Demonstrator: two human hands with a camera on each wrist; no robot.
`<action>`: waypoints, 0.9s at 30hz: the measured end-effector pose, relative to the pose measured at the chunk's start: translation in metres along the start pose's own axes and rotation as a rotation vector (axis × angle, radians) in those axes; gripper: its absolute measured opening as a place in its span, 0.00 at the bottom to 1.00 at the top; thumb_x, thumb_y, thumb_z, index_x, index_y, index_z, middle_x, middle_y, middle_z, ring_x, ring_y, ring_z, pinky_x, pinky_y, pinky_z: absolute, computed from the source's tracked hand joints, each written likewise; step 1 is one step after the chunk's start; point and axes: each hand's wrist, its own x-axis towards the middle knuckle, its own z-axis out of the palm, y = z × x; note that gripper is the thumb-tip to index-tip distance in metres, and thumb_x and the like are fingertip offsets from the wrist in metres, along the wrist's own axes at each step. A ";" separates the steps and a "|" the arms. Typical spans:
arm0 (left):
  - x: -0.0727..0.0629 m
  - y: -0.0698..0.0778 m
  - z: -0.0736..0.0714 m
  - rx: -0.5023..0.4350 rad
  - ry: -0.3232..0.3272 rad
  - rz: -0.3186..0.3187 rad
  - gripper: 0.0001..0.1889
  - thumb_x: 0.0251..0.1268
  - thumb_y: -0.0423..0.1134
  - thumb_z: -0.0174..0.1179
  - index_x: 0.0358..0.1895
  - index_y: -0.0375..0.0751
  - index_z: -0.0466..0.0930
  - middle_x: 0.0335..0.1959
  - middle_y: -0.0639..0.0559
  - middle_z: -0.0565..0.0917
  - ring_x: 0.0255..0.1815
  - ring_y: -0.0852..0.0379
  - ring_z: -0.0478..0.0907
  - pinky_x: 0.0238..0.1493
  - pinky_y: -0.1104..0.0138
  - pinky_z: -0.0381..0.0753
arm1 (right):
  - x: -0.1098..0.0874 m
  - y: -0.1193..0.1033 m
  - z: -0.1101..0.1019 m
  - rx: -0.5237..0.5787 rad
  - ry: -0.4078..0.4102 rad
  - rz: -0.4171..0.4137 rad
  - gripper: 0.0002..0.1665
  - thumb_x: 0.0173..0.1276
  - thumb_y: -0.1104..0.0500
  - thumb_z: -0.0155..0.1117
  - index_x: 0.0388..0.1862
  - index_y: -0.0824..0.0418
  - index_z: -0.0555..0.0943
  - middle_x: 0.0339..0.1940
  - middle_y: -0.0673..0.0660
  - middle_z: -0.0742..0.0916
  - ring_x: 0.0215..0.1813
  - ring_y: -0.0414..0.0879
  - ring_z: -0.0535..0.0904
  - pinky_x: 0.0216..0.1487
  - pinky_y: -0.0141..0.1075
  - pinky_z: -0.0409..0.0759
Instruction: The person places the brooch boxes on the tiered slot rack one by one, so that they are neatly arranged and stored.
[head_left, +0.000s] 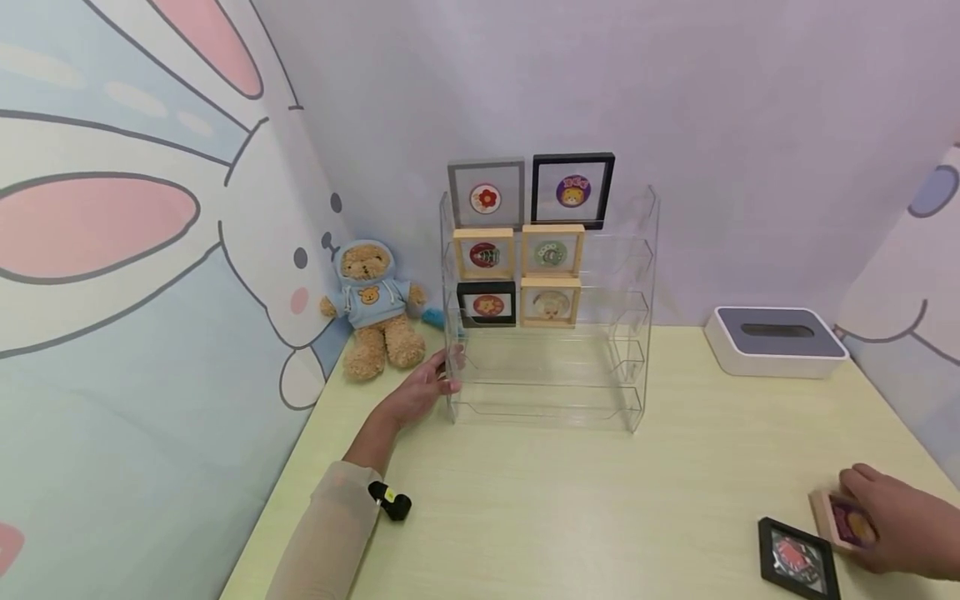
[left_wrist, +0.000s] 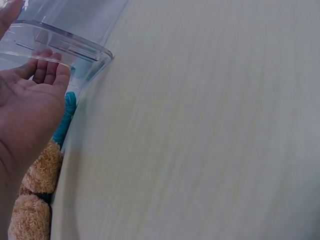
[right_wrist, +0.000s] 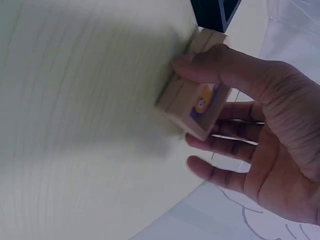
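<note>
A clear acrylic display rack stands on the table, with small picture frames on its upper tiers. My left hand holds the rack's lower left side, the thumb in front and the fingers seen through the clear plastic in the left wrist view. At the far right, my right hand grips a light wood picture frame between thumb and fingers. Its picture has a purple and orange motif, partly hidden by the hand. Beside it, a black picture frame with a red motif lies face up on the table.
A teddy bear in a blue hoodie sits left of the rack, a blue item beside it. A white tissue box with a grey top stands at the back right. Rabbit-print cloth borders the table's left.
</note>
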 end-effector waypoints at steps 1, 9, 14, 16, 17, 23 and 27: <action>0.000 0.000 0.000 0.001 0.001 0.000 0.53 0.79 0.45 0.68 0.93 0.45 0.40 0.94 0.37 0.42 0.95 0.41 0.35 0.91 0.37 0.37 | 0.003 0.000 -0.001 -0.014 0.042 -0.001 0.33 0.50 0.49 0.90 0.42 0.62 0.77 0.40 0.53 0.78 0.35 0.37 0.69 0.38 0.37 0.78; 0.001 0.000 0.001 0.001 0.012 -0.007 0.51 0.80 0.42 0.67 0.93 0.45 0.41 0.94 0.39 0.43 0.95 0.42 0.35 0.91 0.38 0.35 | 0.021 -0.008 -0.025 -0.049 0.486 -0.074 0.53 0.20 0.48 0.98 0.48 0.70 0.86 0.42 0.62 0.84 0.38 0.55 0.76 0.38 0.47 0.77; 0.000 0.000 0.001 0.002 0.012 -0.005 0.50 0.80 0.40 0.66 0.93 0.45 0.42 0.94 0.38 0.43 0.95 0.41 0.35 0.91 0.37 0.35 | 0.030 -0.019 -0.040 -0.018 0.672 -0.180 0.61 0.48 0.12 0.76 0.52 0.65 0.85 0.46 0.61 0.84 0.39 0.57 0.77 0.31 0.45 0.72; 0.001 0.000 0.001 0.003 0.010 -0.005 0.51 0.79 0.40 0.66 0.93 0.45 0.41 0.94 0.38 0.43 0.94 0.41 0.35 0.90 0.36 0.36 | 0.034 -0.024 -0.046 -0.006 0.724 -0.191 0.67 0.57 0.04 0.45 0.54 0.64 0.83 0.47 0.61 0.83 0.39 0.60 0.77 0.31 0.48 0.69; 0.001 -0.001 0.001 0.002 0.009 -0.005 0.51 0.79 0.40 0.66 0.93 0.45 0.41 0.94 0.38 0.44 0.94 0.41 0.35 0.90 0.37 0.36 | 0.036 -0.026 -0.048 -0.003 0.749 -0.191 0.68 0.60 0.05 0.33 0.54 0.64 0.82 0.47 0.61 0.83 0.40 0.61 0.77 0.31 0.49 0.68; 0.001 -0.001 0.000 -0.004 0.002 0.000 0.52 0.79 0.44 0.68 0.93 0.45 0.41 0.94 0.41 0.43 0.95 0.42 0.34 0.91 0.38 0.35 | 0.045 -0.046 -0.064 -0.037 0.862 -0.178 0.65 0.71 0.10 0.27 0.58 0.65 0.81 0.53 0.67 0.83 0.47 0.70 0.76 0.40 0.63 0.65; 0.000 -0.001 0.000 -0.004 0.005 -0.004 0.52 0.79 0.44 0.68 0.93 0.45 0.40 0.94 0.41 0.43 0.95 0.42 0.34 0.91 0.38 0.35 | 0.053 -0.057 -0.077 -0.077 0.975 -0.233 0.59 0.78 0.15 0.33 0.61 0.67 0.82 0.54 0.70 0.84 0.50 0.73 0.77 0.47 0.71 0.65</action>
